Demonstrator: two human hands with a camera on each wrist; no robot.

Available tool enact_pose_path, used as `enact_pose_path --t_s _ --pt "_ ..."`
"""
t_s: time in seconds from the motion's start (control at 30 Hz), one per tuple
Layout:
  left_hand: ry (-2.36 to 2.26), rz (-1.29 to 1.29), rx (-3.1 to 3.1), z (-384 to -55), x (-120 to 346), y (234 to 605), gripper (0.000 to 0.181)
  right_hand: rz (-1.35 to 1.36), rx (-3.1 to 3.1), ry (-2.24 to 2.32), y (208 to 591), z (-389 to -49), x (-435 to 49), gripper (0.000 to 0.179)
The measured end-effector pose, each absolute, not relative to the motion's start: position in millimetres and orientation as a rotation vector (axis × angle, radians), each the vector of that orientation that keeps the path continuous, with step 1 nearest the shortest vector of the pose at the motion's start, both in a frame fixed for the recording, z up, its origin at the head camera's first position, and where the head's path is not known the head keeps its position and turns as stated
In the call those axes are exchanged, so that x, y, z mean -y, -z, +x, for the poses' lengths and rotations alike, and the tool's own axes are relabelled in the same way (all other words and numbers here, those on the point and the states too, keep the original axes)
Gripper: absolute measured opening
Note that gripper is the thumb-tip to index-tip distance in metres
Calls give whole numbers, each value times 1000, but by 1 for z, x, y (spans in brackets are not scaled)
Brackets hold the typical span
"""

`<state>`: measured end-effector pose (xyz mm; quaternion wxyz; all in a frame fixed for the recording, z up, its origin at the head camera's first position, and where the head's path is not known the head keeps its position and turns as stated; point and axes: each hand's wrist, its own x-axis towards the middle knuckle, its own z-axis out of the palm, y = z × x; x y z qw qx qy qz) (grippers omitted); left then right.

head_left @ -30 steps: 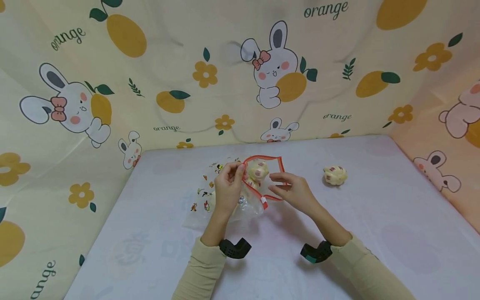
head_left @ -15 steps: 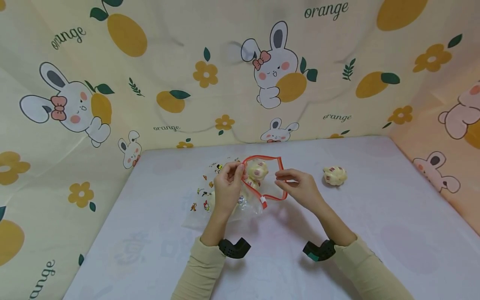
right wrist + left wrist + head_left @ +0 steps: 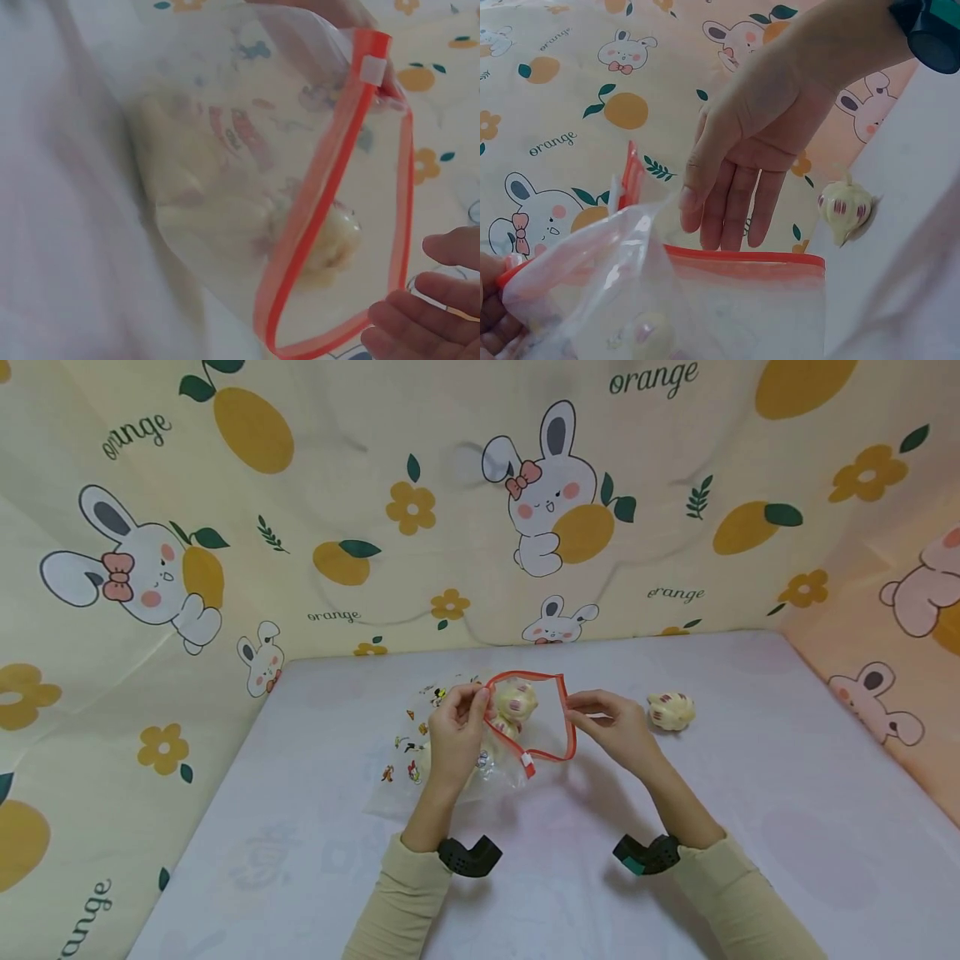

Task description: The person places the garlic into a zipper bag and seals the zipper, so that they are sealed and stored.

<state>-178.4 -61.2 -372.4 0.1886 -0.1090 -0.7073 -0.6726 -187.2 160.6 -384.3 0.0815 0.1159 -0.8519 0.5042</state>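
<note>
A clear plastic zip bag (image 3: 397,789) with small cartoon prints lies tilted on the table, its red-edged mouth (image 3: 567,727) spread wide toward the right. Through it show several cream-coloured rounded figures with reddish stripes, one (image 3: 516,700) close to the mouth. My left hand (image 3: 456,731) pinches the red edge at the mouth's left side. At the opposite edge is my right hand (image 3: 617,731), nothing gripped; in the left wrist view its fingers (image 3: 735,202) are nearly straight, tips by the red band. Another striped cream figure (image 3: 671,712) rests on the table beyond the right hand.
A white cloth covers the table (image 3: 300,860). Behind it and along both sides hangs a cream curtain (image 3: 450,468) printed with rabbits and oranges. A white-and-red zip slider (image 3: 528,764) dangles from the bag's near edge.
My right hand has drawn back to the right, from over the bag's mouth to its right edge. The left hand and the bag have barely moved.
</note>
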Motion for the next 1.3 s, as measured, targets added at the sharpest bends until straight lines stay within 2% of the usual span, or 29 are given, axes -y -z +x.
enact_pose_path --t_s 1.3 --pt "1898 -306 2005 -178 59 373 22 270 2499 -1390 367 -194 -225 31"
